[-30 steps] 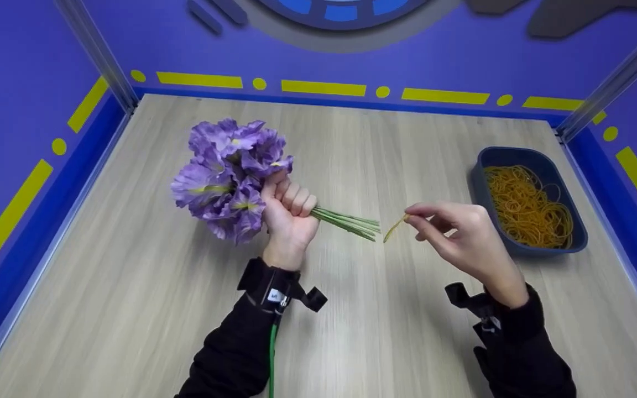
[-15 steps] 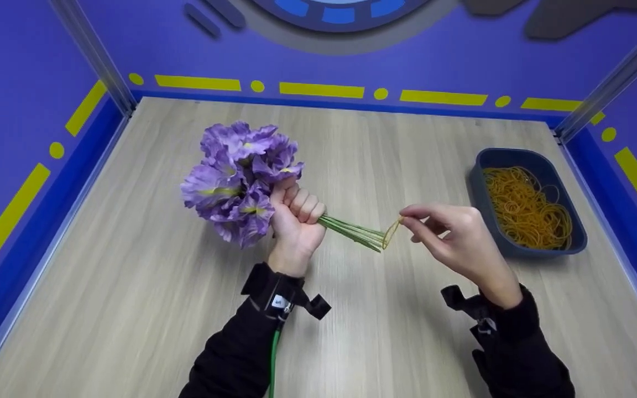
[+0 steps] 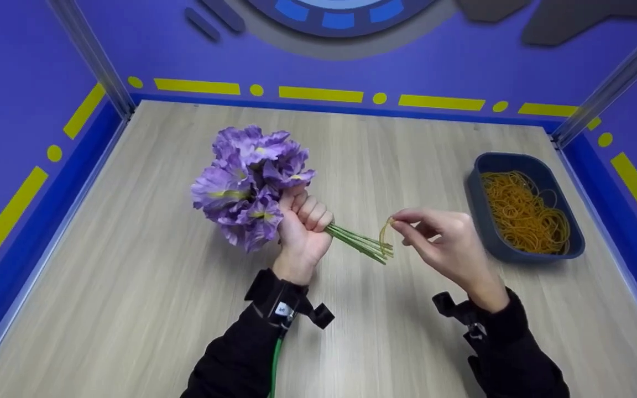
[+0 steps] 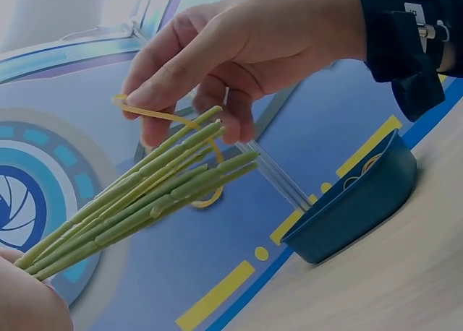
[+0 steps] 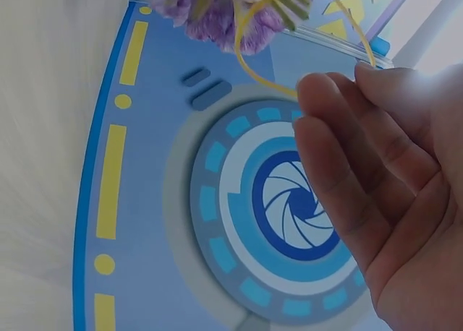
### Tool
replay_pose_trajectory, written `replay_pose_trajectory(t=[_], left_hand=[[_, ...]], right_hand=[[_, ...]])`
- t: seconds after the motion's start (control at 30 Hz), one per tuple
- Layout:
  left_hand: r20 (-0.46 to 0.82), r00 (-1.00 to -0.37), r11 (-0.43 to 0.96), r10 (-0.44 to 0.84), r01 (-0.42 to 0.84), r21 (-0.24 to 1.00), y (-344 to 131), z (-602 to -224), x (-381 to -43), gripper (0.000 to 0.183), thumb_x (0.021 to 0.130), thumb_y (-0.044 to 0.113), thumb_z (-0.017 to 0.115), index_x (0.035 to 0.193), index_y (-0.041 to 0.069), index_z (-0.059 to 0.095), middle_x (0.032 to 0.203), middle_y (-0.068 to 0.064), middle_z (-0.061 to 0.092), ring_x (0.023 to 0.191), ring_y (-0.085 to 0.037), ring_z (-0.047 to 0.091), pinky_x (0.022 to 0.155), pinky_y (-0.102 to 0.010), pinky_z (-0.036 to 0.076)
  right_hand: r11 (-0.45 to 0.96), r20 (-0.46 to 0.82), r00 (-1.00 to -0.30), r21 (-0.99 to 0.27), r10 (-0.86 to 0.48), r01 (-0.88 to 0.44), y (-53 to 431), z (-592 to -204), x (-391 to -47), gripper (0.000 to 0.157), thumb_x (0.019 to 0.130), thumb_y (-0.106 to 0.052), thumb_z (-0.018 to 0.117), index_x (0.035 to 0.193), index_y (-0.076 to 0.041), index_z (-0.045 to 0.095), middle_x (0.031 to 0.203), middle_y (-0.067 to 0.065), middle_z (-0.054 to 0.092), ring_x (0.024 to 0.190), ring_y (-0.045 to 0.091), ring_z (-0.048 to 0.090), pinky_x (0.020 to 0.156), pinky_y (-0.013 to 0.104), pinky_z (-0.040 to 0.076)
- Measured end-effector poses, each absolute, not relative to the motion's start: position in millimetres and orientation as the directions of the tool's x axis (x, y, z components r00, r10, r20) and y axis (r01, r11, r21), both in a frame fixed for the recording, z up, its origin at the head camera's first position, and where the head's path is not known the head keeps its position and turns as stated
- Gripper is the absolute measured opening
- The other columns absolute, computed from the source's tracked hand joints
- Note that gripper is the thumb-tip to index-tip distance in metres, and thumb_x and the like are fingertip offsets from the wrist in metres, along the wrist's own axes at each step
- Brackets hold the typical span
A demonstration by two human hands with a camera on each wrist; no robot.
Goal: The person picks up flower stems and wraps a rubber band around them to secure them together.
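My left hand (image 3: 306,232) grips a bunch of purple irises (image 3: 252,182) just under the blossoms. Their green stems (image 3: 357,242) stick out to the right of the fist, tips loose and slightly spread. Between thumb and forefinger, my right hand (image 3: 440,240) pinches a yellow rubber band (image 3: 384,235) at the stem ends. In the left wrist view the rubber band (image 4: 170,116) hangs as a loop, part of it passing behind the stems (image 4: 145,186). The right wrist view shows the loop of the rubber band (image 5: 249,63) wide, with stem ends (image 5: 293,9) within its outline.
A dark blue bin (image 3: 479,221) full of tangled rubber bands (image 3: 523,215) stands on the right of the wooden table (image 3: 147,265), beyond my right hand. Blue panels (image 3: 318,72) with yellow marks wall in the back and sides. A green cable (image 3: 276,365) runs along my left forearm.
The bouquet in my left hand has moved right and a little nearer. My right hand has moved slightly left, bringing the rubber band from beyond the stem tips to around their ends.
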State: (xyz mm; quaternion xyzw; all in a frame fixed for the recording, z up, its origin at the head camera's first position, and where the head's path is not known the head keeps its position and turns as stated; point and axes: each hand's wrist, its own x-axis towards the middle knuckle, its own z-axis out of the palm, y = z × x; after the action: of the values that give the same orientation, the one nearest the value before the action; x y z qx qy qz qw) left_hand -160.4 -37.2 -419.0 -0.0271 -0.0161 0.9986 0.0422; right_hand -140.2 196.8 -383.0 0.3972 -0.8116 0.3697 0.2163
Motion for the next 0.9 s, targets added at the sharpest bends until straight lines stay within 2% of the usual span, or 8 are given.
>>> replay_pose_trajectory(t=[0.37, 0.67, 0.9], left_hand=[[-0.086, -0.987, -0.988, 0.138, -0.143, 0.056, -18.9, -422.8, -149.2, 0.047, 0.105, 0.02, 0.03, 0.058, 0.02, 0.028, 0.051, 0.011, 0.016, 0.045, -0.003, 0.009, 0.044, -0.018, 0.006], [-0.092, -0.982, -0.982, 0.166, -0.174, 0.076, -13.1, -425.0, -142.0, 0.047, 0.105, 0.02, 0.031, 0.058, 0.019, 0.029, 0.05, 0.011, 0.018, 0.043, -0.003, 0.011, 0.044, -0.018, 0.007], [-0.034, -0.971, -0.969, 0.235, -0.237, 0.075, -8.0, -419.4, -139.6, 0.046, 0.105, 0.02, 0.029, 0.059, 0.019, 0.027, 0.05, 0.011, 0.018, 0.044, -0.003, 0.011, 0.045, -0.018, 0.007]], right_hand=[[0.312, 0.638, -0.61, -0.527, -0.47, -0.791, 180.9, -397.9, -140.2, 0.02, 0.084, 0.005, 0.077, 0.1, -0.006, 0.075, 0.089, 0.006, 0.076, 0.057, 0.011, 0.068, 0.055, 0.018, 0.054], [0.336, 0.652, -0.635, -0.539, -0.415, -0.773, 177.0, -407.7, -144.9, 0.019, 0.084, 0.006, 0.077, 0.1, -0.005, 0.076, 0.085, 0.007, 0.076, 0.054, 0.011, 0.067, 0.05, 0.018, 0.052], [0.362, 0.664, -0.644, -0.533, -0.381, -0.764, 178.2, -414.7, -156.4, 0.02, 0.085, 0.004, 0.078, 0.102, -0.006, 0.077, 0.086, 0.005, 0.076, 0.054, 0.009, 0.067, 0.05, 0.017, 0.051]])
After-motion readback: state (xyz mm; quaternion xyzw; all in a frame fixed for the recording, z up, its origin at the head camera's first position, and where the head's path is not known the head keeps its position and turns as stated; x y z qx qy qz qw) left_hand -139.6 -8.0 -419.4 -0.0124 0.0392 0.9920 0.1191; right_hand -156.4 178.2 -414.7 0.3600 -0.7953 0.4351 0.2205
